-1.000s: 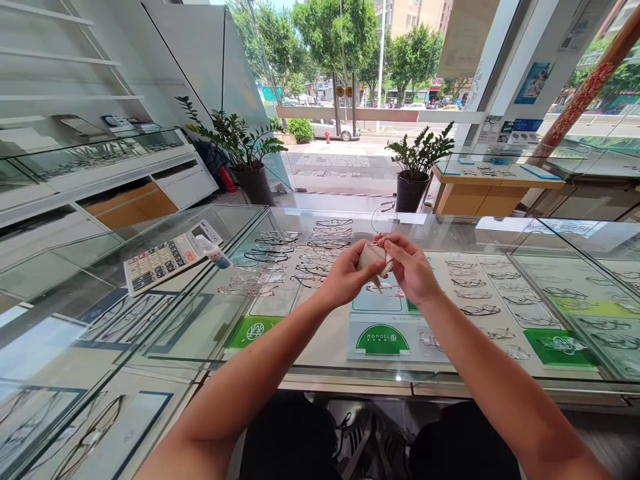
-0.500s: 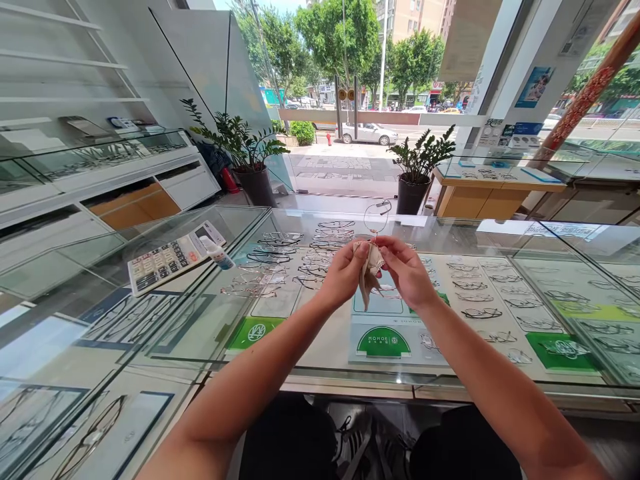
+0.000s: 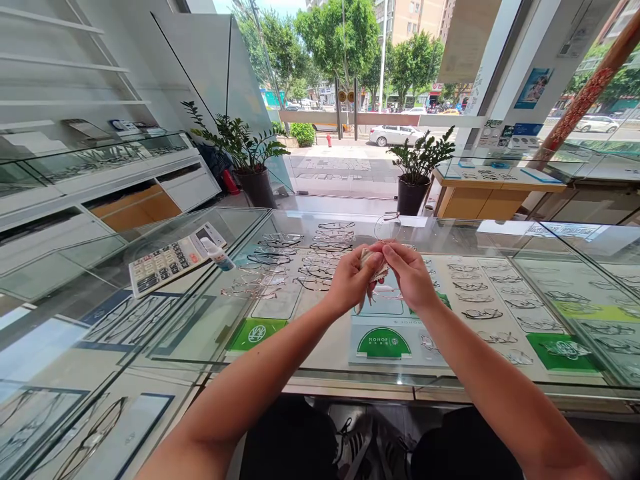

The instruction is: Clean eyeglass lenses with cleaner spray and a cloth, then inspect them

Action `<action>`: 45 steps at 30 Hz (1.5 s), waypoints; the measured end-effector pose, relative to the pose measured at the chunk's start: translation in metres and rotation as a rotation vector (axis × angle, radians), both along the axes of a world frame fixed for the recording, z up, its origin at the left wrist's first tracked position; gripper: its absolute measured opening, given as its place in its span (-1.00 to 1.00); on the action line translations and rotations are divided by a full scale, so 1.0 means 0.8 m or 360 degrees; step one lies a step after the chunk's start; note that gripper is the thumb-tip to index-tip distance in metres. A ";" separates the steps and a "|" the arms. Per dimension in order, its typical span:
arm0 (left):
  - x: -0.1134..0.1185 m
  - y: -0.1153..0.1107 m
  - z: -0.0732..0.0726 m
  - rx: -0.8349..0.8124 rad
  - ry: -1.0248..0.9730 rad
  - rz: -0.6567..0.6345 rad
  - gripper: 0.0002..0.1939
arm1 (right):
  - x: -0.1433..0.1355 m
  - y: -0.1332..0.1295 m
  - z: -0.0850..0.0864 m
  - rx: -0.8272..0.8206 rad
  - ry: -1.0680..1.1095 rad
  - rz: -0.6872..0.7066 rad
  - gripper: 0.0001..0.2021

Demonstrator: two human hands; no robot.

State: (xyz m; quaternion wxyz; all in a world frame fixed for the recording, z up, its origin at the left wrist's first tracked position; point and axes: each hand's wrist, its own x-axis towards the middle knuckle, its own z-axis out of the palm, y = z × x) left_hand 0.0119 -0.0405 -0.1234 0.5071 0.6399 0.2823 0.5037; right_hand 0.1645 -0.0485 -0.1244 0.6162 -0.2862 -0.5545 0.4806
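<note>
Both hands meet above the glass counter, near the middle of the view. My left hand [image 3: 353, 277] is closed on a crumpled beige cloth [image 3: 375, 265], a tip of which hangs below the fingers. Against it, my right hand [image 3: 407, 270] pinches a pair of thin-framed glasses [image 3: 387, 228]. One round rim sticks up beyond the fingertips; the rest of the frame is hidden by the cloth and hands. Several rows of glasses [image 3: 273, 257] lie behind and to the left of the hands.
A calculator [image 3: 170, 261] lies on the counter [image 3: 240, 220] at the left, with a small white bottle [image 3: 219, 255] at its right end. More glasses [image 3: 481, 313] are laid out at the right. Two potted plants [image 3: 413, 193] stand beyond the counter.
The raised rim has shifted right and a little lower. My left hand has closed further round the cloth, so less of it hangs down, and its fingers now touch my right hand's.
</note>
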 end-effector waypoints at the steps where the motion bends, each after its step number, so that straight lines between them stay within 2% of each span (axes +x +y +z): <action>1: -0.001 0.001 0.000 -0.0011 0.0003 -0.0004 -0.44 | 0.001 0.000 0.000 -0.0023 0.0005 0.0020 -0.75; 5: -0.011 0.007 0.004 -0.0177 0.0008 -0.0214 -0.40 | 0.007 0.002 0.003 -0.0172 0.0063 0.0066 -0.70; 9: -0.021 0.008 0.015 -0.0148 0.0054 -0.0422 -0.48 | 0.013 0.006 0.008 -0.0197 0.0089 0.0012 -0.71; 11: -0.022 0.008 0.016 -0.0134 0.0074 -0.0460 -0.49 | 0.013 0.006 0.009 -0.0186 0.0115 0.0001 -0.73; 13: -0.020 0.009 0.013 -0.0121 0.0094 -0.0387 -0.49 | 0.010 0.006 0.008 -0.0214 0.0151 0.0017 -0.72; 17: -0.012 0.008 0.004 -0.0099 0.0071 -0.0110 -0.50 | -0.003 0.002 0.002 -0.0275 0.0179 0.0053 -0.68; 22: -0.006 0.003 0.005 -0.0135 -0.0005 0.0035 -0.43 | -0.008 -0.001 0.001 -0.0218 0.0171 0.0169 -0.68; 27: -0.006 0.008 0.008 -0.0034 0.0006 0.0055 -0.39 | 0.009 0.002 0.010 -0.0060 0.0106 -0.0030 -0.78; 32: -0.019 0.022 0.009 -0.0279 -0.0137 0.0233 -0.38 | 0.031 0.009 0.019 -0.0089 0.0214 -0.0142 -0.77; 34: -0.024 0.025 0.010 -0.0387 -0.0139 0.0228 -0.37 | 0.037 0.011 0.022 -0.0083 0.0233 -0.0184 -0.77; 36: -0.027 0.022 0.012 -0.0488 -0.0059 0.0071 -0.38 | 0.041 0.013 0.025 -0.0073 0.0228 -0.0220 -0.77; 42: -0.009 -0.010 0.005 -0.0605 0.0447 -0.0801 -0.39 | 0.051 0.017 0.033 -0.0068 0.0222 -0.0197 -0.76; 45: 0.008 -0.023 -0.008 -0.0592 0.0564 -0.0946 -0.37 | 0.053 0.018 0.035 -0.0060 0.0224 -0.0160 -0.75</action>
